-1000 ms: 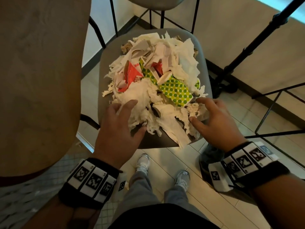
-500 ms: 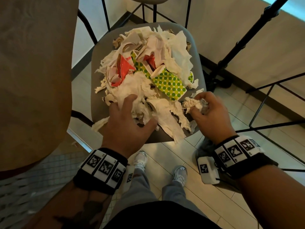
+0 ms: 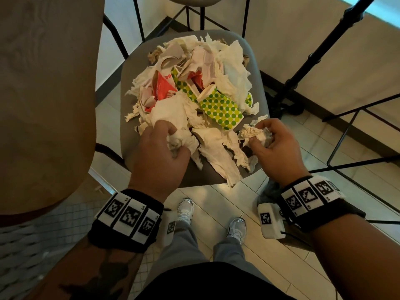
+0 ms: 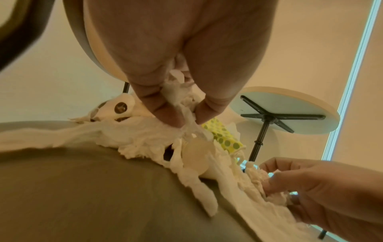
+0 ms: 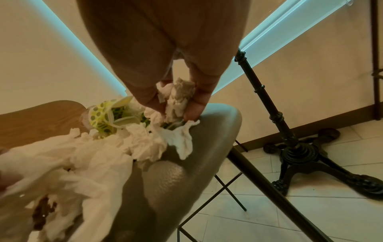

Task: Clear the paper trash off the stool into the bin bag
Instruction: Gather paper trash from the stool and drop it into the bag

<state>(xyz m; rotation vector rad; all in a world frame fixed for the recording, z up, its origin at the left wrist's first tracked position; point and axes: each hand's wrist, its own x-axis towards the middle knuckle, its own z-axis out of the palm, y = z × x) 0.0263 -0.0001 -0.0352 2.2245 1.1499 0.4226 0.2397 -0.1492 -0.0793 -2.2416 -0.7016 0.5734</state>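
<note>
A grey padded stool (image 3: pixel 129 83) carries a heap of paper trash (image 3: pixel 194 83): white tissues, crushed green-dotted cups (image 3: pixel 220 109) and red paper. My left hand (image 3: pixel 164 144) grips a wad of white tissue (image 3: pixel 181 139) at the heap's near left; in the left wrist view its fingers (image 4: pixel 163 104) pinch the tissue (image 4: pixel 178 98). My right hand (image 3: pixel 268 139) clutches a crumpled tissue ball (image 3: pixel 253 133) at the near right edge; the right wrist view shows that ball (image 5: pixel 178 96) between fingers and thumb. A bit of dark plastic (image 3: pixel 270 189) shows under my right wrist; whether it is the bin bag I cannot tell.
A wooden round table (image 3: pixel 43 94) stands close on the left. A black cast-iron table base (image 5: pixel 300 152) and thin black stool legs (image 3: pixel 357 165) stand to the right. Another stool (image 3: pixel 190 1) sits behind. My feet (image 3: pixel 186 211) are on the tiled floor below.
Both hands have curled from flat on the heap into grips. The left has bunched up white tissue; the right has closed round a tissue ball and lifted it slightly.
</note>
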